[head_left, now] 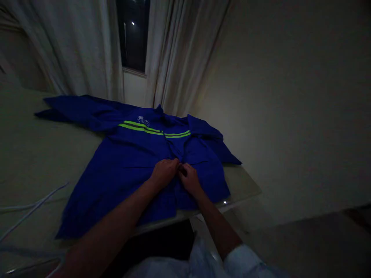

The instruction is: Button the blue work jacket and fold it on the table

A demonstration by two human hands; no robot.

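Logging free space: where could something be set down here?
Widest: table left of the jacket, between its sleeve and the cords. Smaller: the corner right of it. Crowded: the jacket's front, where left hand and right hand converge.

Chest print [143,121] on the jacket [136,154] is illegibly small.

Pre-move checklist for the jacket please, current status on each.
1. Blue jacket on table, front up: ok.
2. Left hand and right hand together at the front opening: ok.
3. Finger grip on the fabric: cannot tell, too dark and partly hidden.
4. Front smooth: not ok, creased just above the hands.
5. White cord tip apart from jacket: ok.
6. Lighting: not ok, dim.
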